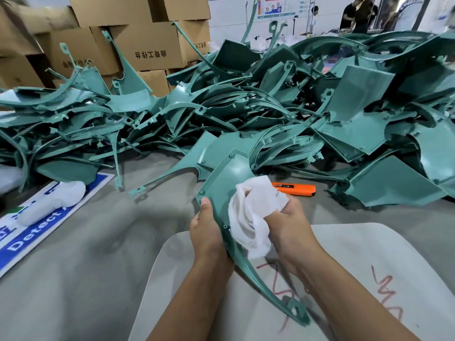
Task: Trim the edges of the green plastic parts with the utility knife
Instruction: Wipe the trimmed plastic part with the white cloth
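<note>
— What are the hands doing?
— The left hand (208, 232) is gripping a green part (230, 175)'s edge; the right hand (289, 217) is clutching a white cloth (253, 212) against it.
— And the knife?
— The orange knife (295, 188) is lying just behind the part. Left of it, a blue sign (32, 232) is showing "Detect".

Bright, even overhead light, soft shadows; edges bend (wide lens), top-left corner seemingly motion-blurred.
</note>
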A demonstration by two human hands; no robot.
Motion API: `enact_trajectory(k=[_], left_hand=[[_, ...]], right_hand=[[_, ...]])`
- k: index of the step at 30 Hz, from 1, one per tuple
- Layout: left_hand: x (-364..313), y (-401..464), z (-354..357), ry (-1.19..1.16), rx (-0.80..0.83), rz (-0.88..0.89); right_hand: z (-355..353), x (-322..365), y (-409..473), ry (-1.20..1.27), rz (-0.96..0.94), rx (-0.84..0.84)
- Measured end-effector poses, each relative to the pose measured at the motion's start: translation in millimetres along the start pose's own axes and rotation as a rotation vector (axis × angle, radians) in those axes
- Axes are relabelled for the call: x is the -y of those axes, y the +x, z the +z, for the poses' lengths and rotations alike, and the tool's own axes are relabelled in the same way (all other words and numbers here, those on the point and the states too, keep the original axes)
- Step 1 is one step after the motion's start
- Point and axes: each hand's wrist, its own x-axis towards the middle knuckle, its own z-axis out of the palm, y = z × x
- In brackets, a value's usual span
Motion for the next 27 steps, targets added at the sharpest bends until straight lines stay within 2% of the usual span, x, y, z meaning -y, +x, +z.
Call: enact_trajectory(k=[5,9,15,20,23,27], left_hand=[[-3.6,0.6,-2.1,-0.007,-0.001,-0.001],[-11.0,3.9,-5.3,0.087,0.043,0.035],[-10.2,10.9,-2.0,0.088,0.07,0.054],[-13.8,11.6,-8.1,-0.122,0.059,-0.037],[-19.0,14.9,-14.8,-0.243,0.144,-0.101],[-28.0,22.4,-16.7,-0.272,0.234,-0.165]], right_hand=[[0.8,-5.6,-4.3,-0.056,-0.025,0.015],[3.2,-12.4,-12.6,-0.227,0.037,0.188],[-8.9,5.3,-6.8,-0.39,0.075,0.378],[-16.0,15.5,-8.2,-0.49,0.162,0.508],[-17.3,19.7,-11.0,-0.522,0.127,0.621],[-22.1,20.4,-12.4,-0.593,0.126,0.642]])
